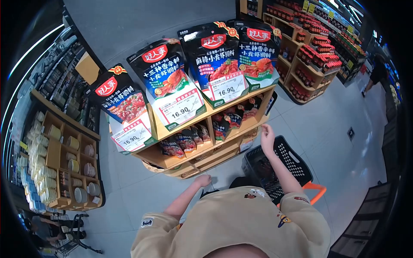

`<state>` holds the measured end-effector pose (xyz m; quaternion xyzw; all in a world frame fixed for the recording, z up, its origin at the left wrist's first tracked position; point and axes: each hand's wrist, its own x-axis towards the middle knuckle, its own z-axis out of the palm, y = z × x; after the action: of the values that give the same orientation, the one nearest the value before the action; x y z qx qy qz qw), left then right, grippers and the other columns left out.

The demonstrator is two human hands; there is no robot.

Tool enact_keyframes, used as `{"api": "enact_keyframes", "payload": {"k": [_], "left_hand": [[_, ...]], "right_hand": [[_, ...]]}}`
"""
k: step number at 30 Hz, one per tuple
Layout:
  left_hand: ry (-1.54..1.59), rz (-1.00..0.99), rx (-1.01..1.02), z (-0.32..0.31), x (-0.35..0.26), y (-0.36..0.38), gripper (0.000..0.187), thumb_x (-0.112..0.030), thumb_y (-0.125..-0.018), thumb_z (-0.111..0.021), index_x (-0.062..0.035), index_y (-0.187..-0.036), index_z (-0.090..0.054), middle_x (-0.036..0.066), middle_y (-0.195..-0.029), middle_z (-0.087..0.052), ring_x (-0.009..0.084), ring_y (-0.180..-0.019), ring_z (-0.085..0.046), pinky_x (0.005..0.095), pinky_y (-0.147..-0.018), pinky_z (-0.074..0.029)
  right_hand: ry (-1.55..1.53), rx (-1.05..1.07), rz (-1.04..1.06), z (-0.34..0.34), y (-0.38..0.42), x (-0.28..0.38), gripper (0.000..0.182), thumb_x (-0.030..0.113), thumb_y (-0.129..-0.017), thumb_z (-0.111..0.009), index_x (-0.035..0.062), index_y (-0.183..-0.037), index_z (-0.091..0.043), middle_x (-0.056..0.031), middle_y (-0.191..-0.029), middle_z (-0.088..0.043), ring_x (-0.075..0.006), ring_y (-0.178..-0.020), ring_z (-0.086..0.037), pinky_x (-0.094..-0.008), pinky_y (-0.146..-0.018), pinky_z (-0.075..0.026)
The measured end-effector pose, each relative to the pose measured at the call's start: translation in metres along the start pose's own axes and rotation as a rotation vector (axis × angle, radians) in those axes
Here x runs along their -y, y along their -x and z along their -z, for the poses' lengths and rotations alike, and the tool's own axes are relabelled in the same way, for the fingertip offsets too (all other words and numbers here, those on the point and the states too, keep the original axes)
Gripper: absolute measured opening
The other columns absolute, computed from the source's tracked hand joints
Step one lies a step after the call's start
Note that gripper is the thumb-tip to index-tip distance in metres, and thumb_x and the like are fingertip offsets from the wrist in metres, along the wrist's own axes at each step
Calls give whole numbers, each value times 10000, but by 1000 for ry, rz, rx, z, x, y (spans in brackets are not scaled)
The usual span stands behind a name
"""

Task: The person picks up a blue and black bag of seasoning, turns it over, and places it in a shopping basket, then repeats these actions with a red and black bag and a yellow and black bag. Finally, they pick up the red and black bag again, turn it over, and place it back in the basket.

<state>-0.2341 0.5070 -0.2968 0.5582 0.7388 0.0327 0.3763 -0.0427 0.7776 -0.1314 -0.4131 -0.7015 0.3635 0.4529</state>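
Note:
My left hand is curled into a loose fist low in front of me, below the wooden display stand. Nothing shows in it. My right hand is held out at the stand's right end, fingers loosely bent and seemingly apart, with nothing visible in them. Under my right forearm is a black shopping basket with an orange handle; dark contents inside are hard to make out. Large black seasoning pouches line the stand's top, with 16.90 price cards. Smaller pouches fill the compartments below.
Shelves of red-lidded jars stand at the upper right. On the left, a wooden shelf unit holds bowls and packed goods. A shopping cart with a person beside it is at lower left. Another person is at far right.

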Motion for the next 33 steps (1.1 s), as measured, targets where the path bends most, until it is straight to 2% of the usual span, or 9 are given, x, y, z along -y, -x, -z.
{"api": "enact_keyframes", "payload": {"k": [4, 6, 8, 9, 12, 17, 20, 27, 33], "left_hand": [[126, 413, 385, -107, 121, 39, 282, -239, -702, -450, -20, -783, -609, 171, -873, -582, 287, -725, -578, 355, -650, -455], [65, 391, 348, -140, 141, 74, 240, -192, -704, -461, -2, -700, -609, 161, -778, -597, 256, -624, -589, 330, -580, -466], [941, 677, -54, -140, 99, 121, 248, -186, -767, -443, -4, -900, -547, 135, -714, -581, 198, -550, -562, 270, -474, -448], [923, 725, 14, -143, 89, 138, 248, -186, -767, -443, -4, -900, -547, 135, -714, -581, 198, -550, -562, 270, -474, -448], [843, 608, -113, -162, 69, 166, 311, -245, -777, -456, -4, -952, -542, 111, -761, -586, 163, -661, -556, 263, -550, -440], [857, 557, -84, -235, 92, 189, 302, -237, -765, -475, 1, -929, -561, 110, -782, -598, 170, -705, -556, 286, -625, -433], [860, 618, -58, -240, 101, 182, 292, -225, -760, -480, 2, -922, -565, 110, -776, -600, 173, -730, -559, 290, -651, -428], [933, 735, 18, -156, 49, 144, 242, -185, -821, -399, -31, -943, -541, 105, -724, -596, 122, -575, -562, 201, -471, -413], [728, 524, 70, -120, 0, 65, 235, -147, -816, -393, 6, -923, -536, 118, -726, -594, 157, -621, -580, 232, -510, -444]], "right_hand": [[368, 151, -63, 21, 78, -78, 243, -19, -650, -484, 8, -890, -513, -130, -859, -525, -243, -783, -521, -313, -710, -420], [505, 272, -235, 34, 112, -126, 241, 33, -636, -523, 9, -875, -520, -148, -838, -529, -270, -802, -511, -325, -728, -413], [604, 334, -320, 50, 145, -161, 232, 94, -634, -532, 15, -852, -535, -175, -781, -541, -304, -829, -504, -355, -762, -404], [711, 411, -351, 61, 158, -171, 235, 115, -646, -533, 13, -857, -535, -185, -834, -548, -308, -884, -502, -359, -779, -405], [981, 700, -705, 92, 189, -169, 359, 215, -705, -506, 58, -1026, -470, -168, -1098, -449, -338, -1030, -430, -428, -847, -367], [1192, 745, -901, 127, 228, -156, 346, 194, -752, -447, 92, -1083, -450, -131, -1183, -385, -310, -1089, -386, -420, -864, -347], [1216, 731, -914, 157, 245, -183, 362, 237, -696, -543, 92, -1023, -488, -110, -1162, -398, -305, -1089, -381, -399, -866, -356], [1491, 999, -377, 194, 272, -182, 230, 191, -755, -470, 158, -974, -533, -59, -1023, -460, -300, -1028, -398, -438, -847, -300], [1465, 959, -399, 214, 285, -202, 222, 200, -745, -480, 144, -953, -534, -74, -990, -464, -325, -1018, -392, -435, -829, -293]]}}
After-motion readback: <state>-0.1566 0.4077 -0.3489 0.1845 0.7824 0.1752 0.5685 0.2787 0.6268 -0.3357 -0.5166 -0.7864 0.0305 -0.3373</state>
